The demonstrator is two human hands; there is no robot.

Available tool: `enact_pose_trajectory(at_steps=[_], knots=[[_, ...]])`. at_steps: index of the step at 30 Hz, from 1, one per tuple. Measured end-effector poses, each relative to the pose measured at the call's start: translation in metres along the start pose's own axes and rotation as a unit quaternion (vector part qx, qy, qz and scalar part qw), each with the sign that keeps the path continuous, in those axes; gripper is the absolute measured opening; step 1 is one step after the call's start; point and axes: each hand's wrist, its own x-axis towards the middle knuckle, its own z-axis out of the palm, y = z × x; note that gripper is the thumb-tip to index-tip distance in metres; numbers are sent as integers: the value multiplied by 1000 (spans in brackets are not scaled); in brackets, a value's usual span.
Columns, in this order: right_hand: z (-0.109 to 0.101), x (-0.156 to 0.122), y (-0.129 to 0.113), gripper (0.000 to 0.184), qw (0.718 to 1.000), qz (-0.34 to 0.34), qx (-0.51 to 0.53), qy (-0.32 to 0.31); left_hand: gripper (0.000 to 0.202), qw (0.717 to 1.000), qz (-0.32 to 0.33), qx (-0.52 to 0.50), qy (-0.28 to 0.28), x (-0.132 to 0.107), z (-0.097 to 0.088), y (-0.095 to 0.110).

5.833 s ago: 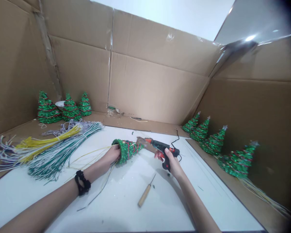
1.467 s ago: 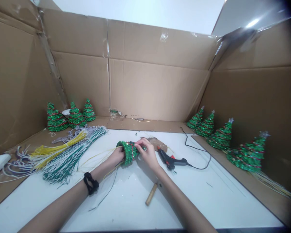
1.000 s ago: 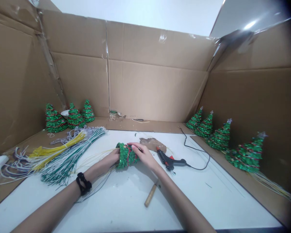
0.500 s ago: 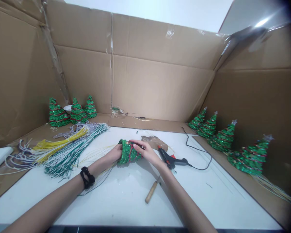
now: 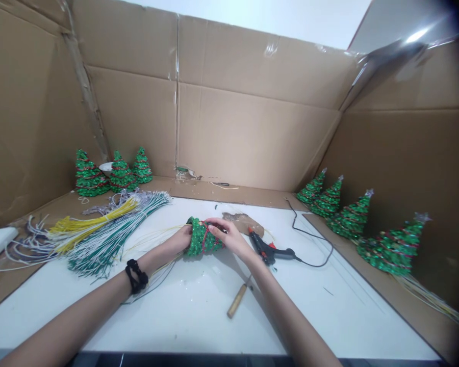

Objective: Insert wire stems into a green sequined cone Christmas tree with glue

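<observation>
A green beaded Christmas tree (image 5: 200,243) with red beaded strands lies on its side, just over the white table. My left hand (image 5: 181,239) is closed on its wide left end, with the fingers partly hidden inside or behind it. Bent at the tree's upper right, my right hand (image 5: 226,233) has thumb and fingers around a small dark tool (image 5: 222,229), mostly covered, whose kind I cannot make out. Thin pale and yellow wires (image 5: 153,239) trail left from the tree. Right of my right hand rests a black glue gun (image 5: 268,251) with an orange nozzle.
A wooden-handled awl (image 5: 237,302) lies in front of my right forearm. Bundles of green-white wires (image 5: 110,239) and yellow wires (image 5: 92,221) are at left. Finished trees (image 5: 90,176) stand at back left, star-topped ones (image 5: 392,247) at right. Cardboard walls (image 5: 252,127) surround the table.
Both hands stay on the tree, with only a slight shift of the right fingers on its side. The whole view has moved a little.
</observation>
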Motion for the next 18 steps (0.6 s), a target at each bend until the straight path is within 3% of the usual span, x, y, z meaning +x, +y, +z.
enact_pose_trajectory(at_steps=[18], knots=[[-2, -4, -8, 34, 999, 20, 17, -18, 37, 1000, -7, 22, 8, -3, 1, 7]])
